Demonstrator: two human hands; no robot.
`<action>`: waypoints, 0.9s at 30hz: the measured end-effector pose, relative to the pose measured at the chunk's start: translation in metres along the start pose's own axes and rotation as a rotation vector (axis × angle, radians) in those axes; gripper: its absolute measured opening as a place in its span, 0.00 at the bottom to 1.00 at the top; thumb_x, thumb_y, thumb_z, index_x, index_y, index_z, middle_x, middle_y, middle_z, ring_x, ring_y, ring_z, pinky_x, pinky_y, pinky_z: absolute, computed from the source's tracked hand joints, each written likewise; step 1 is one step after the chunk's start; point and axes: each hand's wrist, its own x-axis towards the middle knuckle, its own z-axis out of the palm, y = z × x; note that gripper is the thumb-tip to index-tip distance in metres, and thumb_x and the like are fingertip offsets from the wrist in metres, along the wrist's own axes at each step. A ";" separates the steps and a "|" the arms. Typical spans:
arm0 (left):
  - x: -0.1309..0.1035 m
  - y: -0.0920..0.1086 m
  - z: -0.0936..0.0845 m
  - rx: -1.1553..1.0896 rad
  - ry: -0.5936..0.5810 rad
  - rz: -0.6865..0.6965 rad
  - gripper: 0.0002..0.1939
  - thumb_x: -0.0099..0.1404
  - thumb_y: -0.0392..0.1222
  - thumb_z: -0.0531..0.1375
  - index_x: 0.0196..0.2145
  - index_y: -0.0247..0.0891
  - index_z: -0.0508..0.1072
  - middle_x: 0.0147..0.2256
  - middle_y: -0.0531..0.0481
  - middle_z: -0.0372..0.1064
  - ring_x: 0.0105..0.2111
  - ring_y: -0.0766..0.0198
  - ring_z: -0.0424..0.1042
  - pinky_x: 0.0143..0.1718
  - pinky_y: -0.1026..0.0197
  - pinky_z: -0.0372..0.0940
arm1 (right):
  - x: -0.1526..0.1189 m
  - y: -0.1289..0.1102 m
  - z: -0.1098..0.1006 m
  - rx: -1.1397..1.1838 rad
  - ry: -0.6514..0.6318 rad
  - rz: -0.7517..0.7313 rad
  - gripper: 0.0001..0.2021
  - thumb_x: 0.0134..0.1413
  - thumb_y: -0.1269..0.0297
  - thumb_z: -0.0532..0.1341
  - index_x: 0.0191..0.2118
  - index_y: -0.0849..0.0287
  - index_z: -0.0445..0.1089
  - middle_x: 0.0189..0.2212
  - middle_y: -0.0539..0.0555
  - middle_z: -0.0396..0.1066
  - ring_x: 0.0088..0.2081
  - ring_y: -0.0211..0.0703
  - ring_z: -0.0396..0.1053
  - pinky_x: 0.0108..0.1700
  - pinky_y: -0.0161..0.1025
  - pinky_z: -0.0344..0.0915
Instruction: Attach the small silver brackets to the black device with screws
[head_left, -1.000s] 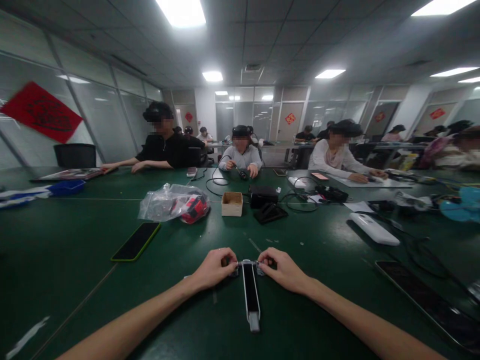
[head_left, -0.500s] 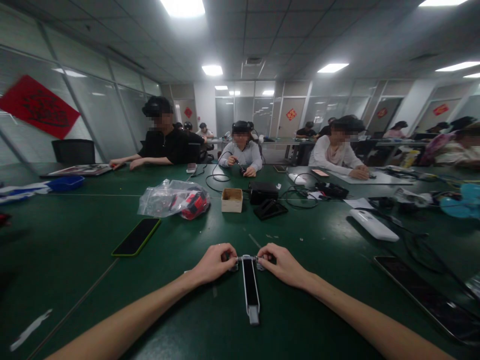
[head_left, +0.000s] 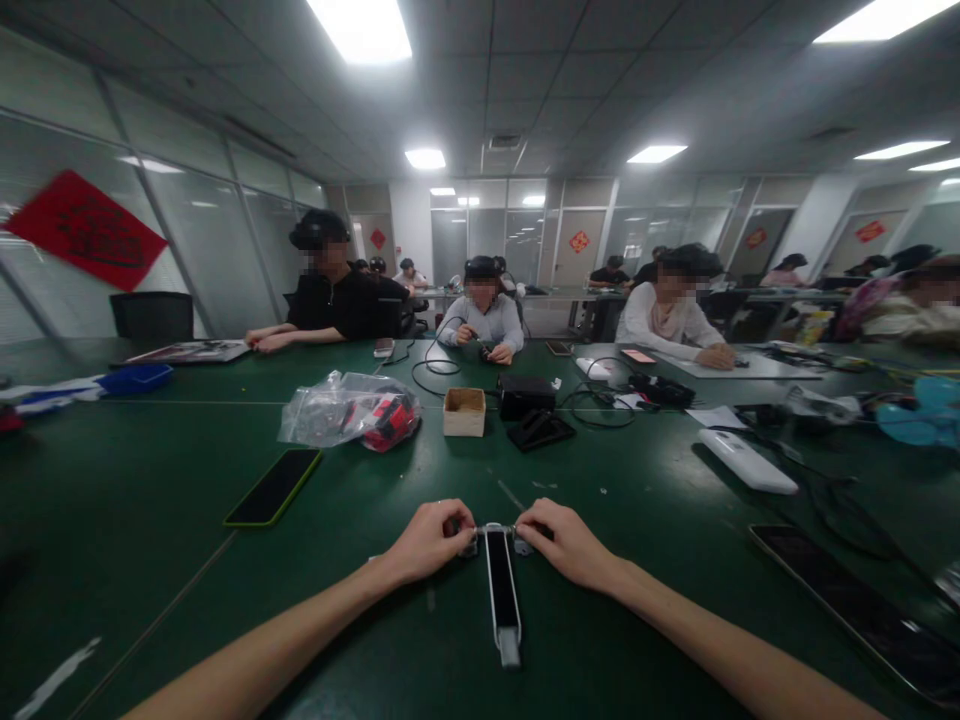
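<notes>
A long, narrow device [head_left: 503,590] with a black face, a white frame and a grey tip lies lengthwise on the green table in front of me. At its far end a thin metallic crosspiece sticks out to both sides. My left hand [head_left: 433,541] pinches a small shiny piece at the left end of this crosspiece, thumb against fingers. On the opposite side, my right hand [head_left: 564,543] pinches the right end in the same way. Small clear or silvery bits show under both sets of fingertips. Their exact shape is too small to make out.
A phone with a green edge [head_left: 274,487] lies to the left, a dark tablet-like slab [head_left: 847,605] to the right. Farther off are a plastic bag with red items [head_left: 352,410], a small box [head_left: 464,412], a black case [head_left: 526,397] and a white device [head_left: 747,461]. Several people sit beyond.
The view has tilted up slightly, so everything sits lower in the picture. Both hands keep their pinch at the device's far end. The person in black has drawn their hands together.
</notes>
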 end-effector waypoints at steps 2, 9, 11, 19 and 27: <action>0.000 0.001 0.000 0.008 0.000 -0.004 0.08 0.58 0.41 0.55 0.32 0.35 0.71 0.27 0.53 0.69 0.26 0.67 0.64 0.27 0.67 0.58 | 0.000 0.001 0.001 0.002 0.014 -0.008 0.11 0.61 0.63 0.52 0.37 0.59 0.71 0.33 0.53 0.69 0.34 0.40 0.64 0.37 0.38 0.62; 0.001 -0.001 0.000 0.009 -0.004 0.015 0.08 0.59 0.40 0.55 0.32 0.35 0.71 0.28 0.53 0.70 0.26 0.67 0.65 0.28 0.67 0.58 | 0.000 -0.001 0.000 0.030 -0.006 0.033 0.09 0.60 0.62 0.53 0.38 0.59 0.69 0.34 0.52 0.68 0.34 0.39 0.64 0.35 0.36 0.63; 0.001 -0.002 0.001 0.013 0.004 0.023 0.08 0.58 0.40 0.55 0.32 0.35 0.71 0.27 0.53 0.69 0.25 0.68 0.65 0.27 0.67 0.58 | 0.000 -0.001 -0.001 0.015 -0.009 0.014 0.11 0.61 0.62 0.52 0.37 0.59 0.69 0.34 0.53 0.68 0.35 0.39 0.65 0.37 0.37 0.63; 0.002 -0.003 0.002 -0.015 0.000 0.020 0.08 0.59 0.40 0.55 0.32 0.34 0.71 0.26 0.54 0.70 0.23 0.68 0.64 0.25 0.68 0.57 | -0.002 -0.001 -0.001 -0.019 -0.007 -0.001 0.10 0.59 0.63 0.54 0.38 0.59 0.71 0.34 0.53 0.67 0.35 0.40 0.65 0.37 0.38 0.63; 0.001 0.001 0.001 -0.012 0.000 0.015 0.08 0.59 0.41 0.55 0.32 0.34 0.71 0.25 0.54 0.70 0.24 0.67 0.65 0.26 0.67 0.58 | -0.002 -0.002 0.000 0.015 0.033 0.007 0.08 0.56 0.65 0.57 0.40 0.60 0.68 0.33 0.52 0.67 0.33 0.39 0.64 0.35 0.37 0.63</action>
